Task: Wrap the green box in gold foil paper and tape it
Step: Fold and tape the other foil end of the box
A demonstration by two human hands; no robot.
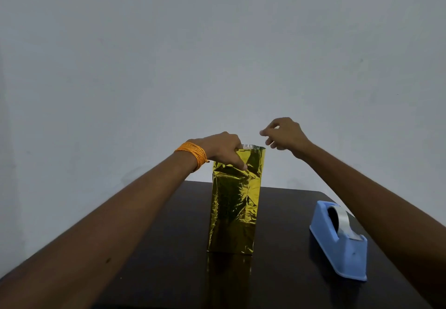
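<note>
**A:** Closing the top end now, I think. Any tips?

**B:** I'd be pinning the fold flat with the thumb, pulling the foil taut, then laying tape across the seam and rubbing outward. Foil creases easily, so go light.

**A:** Hands?

**B:** Left hand [222,150] is gripping the top edge of the gold foil paper [234,207], fingers curling over the rim and thumb pressing the near face. The green box isn't showing. It's presumably inside, standing upright under that hand on the table [169,236].

**A:** Right?

**B:** Right hand [287,135] is hovering just right of the foil top, clear of it, fingertips pinching together. Can't tell if tape is in the pinch. Tape dispenser [337,238] is sitting below the right forearm.
</note>
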